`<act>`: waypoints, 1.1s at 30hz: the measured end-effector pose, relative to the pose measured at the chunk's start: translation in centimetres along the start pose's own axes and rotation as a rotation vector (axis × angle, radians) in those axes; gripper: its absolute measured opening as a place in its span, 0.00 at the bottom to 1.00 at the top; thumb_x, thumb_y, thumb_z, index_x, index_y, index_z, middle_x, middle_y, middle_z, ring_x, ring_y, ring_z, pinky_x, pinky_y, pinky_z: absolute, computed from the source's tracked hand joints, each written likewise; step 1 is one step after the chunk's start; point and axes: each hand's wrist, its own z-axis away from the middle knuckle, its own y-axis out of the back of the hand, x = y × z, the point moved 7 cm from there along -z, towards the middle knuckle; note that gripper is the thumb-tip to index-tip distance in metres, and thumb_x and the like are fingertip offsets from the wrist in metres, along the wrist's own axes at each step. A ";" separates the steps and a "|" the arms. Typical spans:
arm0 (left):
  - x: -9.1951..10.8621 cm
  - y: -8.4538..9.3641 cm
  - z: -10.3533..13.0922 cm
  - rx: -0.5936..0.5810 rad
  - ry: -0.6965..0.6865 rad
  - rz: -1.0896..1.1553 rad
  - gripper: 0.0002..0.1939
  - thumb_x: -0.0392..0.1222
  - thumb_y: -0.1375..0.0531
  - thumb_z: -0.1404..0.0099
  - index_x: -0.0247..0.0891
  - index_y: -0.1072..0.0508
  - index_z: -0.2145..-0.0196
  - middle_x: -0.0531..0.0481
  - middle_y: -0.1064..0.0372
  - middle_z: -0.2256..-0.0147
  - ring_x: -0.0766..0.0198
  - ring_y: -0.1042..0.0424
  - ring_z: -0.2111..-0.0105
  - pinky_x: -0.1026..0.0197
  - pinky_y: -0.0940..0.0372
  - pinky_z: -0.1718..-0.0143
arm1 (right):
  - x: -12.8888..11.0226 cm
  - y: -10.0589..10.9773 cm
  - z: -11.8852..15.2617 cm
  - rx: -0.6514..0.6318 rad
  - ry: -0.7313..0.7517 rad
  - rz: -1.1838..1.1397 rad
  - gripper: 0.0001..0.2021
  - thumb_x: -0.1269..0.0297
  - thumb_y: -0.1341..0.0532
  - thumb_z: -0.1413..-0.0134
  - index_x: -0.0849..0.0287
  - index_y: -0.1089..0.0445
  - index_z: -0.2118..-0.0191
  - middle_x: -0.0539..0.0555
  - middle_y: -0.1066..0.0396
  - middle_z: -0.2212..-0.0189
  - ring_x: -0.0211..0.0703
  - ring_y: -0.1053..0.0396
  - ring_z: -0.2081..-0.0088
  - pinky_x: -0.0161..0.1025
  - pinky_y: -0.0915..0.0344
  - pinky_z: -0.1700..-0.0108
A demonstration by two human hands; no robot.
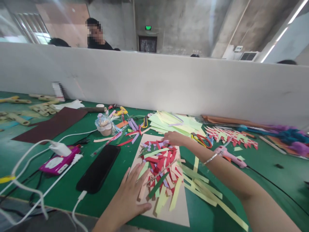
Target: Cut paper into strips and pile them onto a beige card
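Note:
My left hand (131, 190) lies flat with fingers apart on the left edge of a pale pink sheet of paper (177, 211), its fingertips touching the cut strips. A heap of red, pink, lilac and green paper strips (163, 164) covers most of that sheet. At the sheet's top end is my right hand (175, 138), its fingers bent and close together over small lilac and red pieces. Whatever it pinches is hidden. Long yellow-green strips (205, 187) lie under and beside my right forearm. Behind the hand sits a stack of pale green and yellow paper (176, 122).
A black phone (98, 169) and a magenta power strip (60, 161) with white cables lie left. Scissors (201, 140), a pink glue gun (230, 157) and a red-and-white woven paper piece (230, 137) are right. A white partition (154, 83) stands behind; a person (98, 42) is beyond it.

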 end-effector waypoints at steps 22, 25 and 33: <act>-1.1 -0.7 0.0 -0.084 0.064 0.034 0.48 0.54 0.37 0.52 0.45 0.55 0.38 0.46 0.56 0.37 0.49 0.55 0.39 0.41 0.60 0.40 | -4.2 -0.9 -14.7 0.118 0.203 0.157 0.12 0.75 0.50 0.43 0.61 0.30 0.67 0.59 0.27 0.66 0.48 0.40 0.56 0.47 0.54 0.51; -1.2 -0.8 0.1 -0.065 0.051 0.024 0.47 0.55 0.38 0.50 0.46 0.54 0.38 0.47 0.57 0.37 0.49 0.55 0.39 0.40 0.60 0.40 | -3.4 -0.8 -14.3 0.149 0.157 0.098 0.11 0.75 0.49 0.44 0.62 0.31 0.70 0.60 0.28 0.69 0.48 0.38 0.58 0.45 0.53 0.53; -2.5 -0.5 0.1 -0.010 0.096 -0.034 0.44 0.57 0.40 0.49 0.47 0.53 0.38 0.48 0.54 0.38 0.49 0.51 0.40 0.43 0.57 0.40 | 0.6 1.5 -13.0 0.320 -0.069 -0.235 0.07 0.73 0.46 0.50 0.62 0.32 0.67 0.55 0.29 0.70 0.39 0.35 0.68 0.33 0.44 0.67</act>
